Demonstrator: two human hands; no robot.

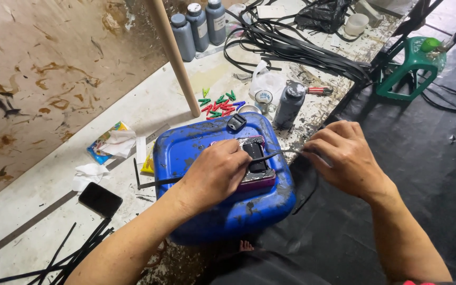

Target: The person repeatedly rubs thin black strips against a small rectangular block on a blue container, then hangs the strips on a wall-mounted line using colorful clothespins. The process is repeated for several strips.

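Observation:
A blue plastic jerrycan (196, 145) lies on its side in front of me, smeared with black. On its top rests a small dark block with a pink-purple rim (257, 166). My left hand (212, 174) presses down on the can beside this block, fingers curled over a thin black strip (273, 154). The strip runs across the block to my right hand (344, 155), which pinches its other end just off the can's right edge. A black cap (236, 122) sits at the can's far side.
Dark grey bottles (290, 105) (199, 26), red and green pegs (218, 104), a wooden pole (175, 55), tangled black strips (291, 47), a black phone (100, 199), crumpled tissue (88, 173), loose black strips (75, 253) and a green plastic stool (410, 68) surround me.

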